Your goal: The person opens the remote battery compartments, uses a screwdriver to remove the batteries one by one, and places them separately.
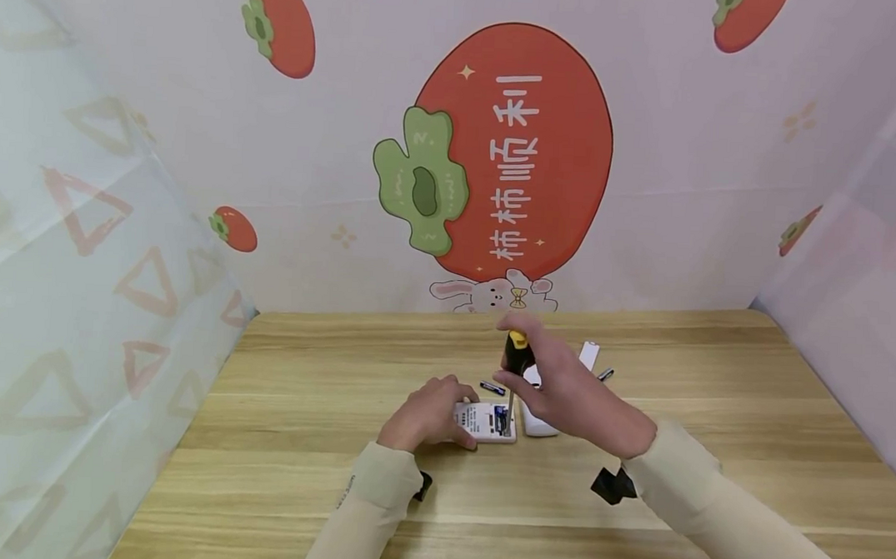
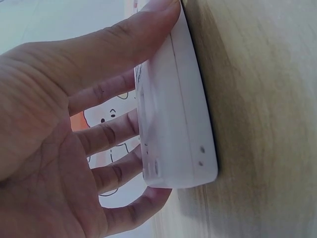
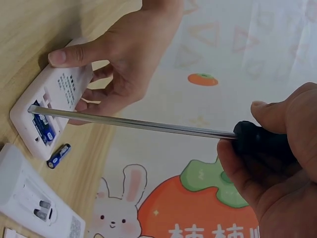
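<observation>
My left hand [image 1: 435,412] grips a white remote control [image 1: 479,423] by its long sides, thumb on the near edge and fingers on the far one. The remote lies back up on the table, its battery compartment uncovered, with blue batteries [image 3: 43,128] inside. In my right hand [image 1: 566,393] is a screwdriver [image 1: 518,356] with a black and yellow handle, held nearly upright. Its long metal shaft reaches down to the remote, and the tip sits at the edge of the compartment in the right wrist view. The left wrist view shows the remote's white side wall [image 2: 190,124].
Just right of the gripped remote lies a second white remote [image 3: 29,193], its battery compartment bare with springs showing. A loose blue battery [image 1: 492,388] lies behind the first remote. Farther right are a white strip-like piece [image 1: 589,354] and another battery [image 1: 605,375]. Printed walls border the wooden table [image 1: 297,473].
</observation>
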A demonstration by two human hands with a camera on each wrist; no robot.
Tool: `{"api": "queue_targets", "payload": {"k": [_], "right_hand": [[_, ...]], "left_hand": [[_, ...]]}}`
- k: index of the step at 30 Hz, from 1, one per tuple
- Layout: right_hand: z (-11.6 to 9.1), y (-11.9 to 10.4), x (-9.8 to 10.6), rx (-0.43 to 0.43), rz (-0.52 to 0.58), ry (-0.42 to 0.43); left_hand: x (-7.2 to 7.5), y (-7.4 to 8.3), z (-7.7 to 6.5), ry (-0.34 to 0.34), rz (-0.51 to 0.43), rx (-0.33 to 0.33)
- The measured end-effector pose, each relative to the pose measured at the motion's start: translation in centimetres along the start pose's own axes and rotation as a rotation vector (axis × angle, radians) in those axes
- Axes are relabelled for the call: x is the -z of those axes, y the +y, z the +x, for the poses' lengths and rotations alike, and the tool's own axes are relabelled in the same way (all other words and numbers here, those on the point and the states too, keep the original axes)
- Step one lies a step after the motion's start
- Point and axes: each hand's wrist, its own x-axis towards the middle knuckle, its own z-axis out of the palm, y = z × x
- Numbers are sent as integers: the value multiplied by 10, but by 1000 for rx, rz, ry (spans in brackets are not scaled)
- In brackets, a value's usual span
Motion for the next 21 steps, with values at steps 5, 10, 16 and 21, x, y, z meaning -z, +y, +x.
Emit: {"api": "queue_targets", "payload": {"k": [5, 10, 16, 21], "right_hand": [[-4, -5, 0, 12, 4, -9], [-3, -6, 0, 12, -4, -10], [2, 1, 2, -24, 6, -8], [7, 11, 4, -62, 28, -3]], "left_hand": [[0, 0, 0, -3, -3, -3], [1, 0, 0, -4, -11, 4], [0, 2, 0, -2, -1, 11], [0, 2, -1, 0, 9, 15]]}}
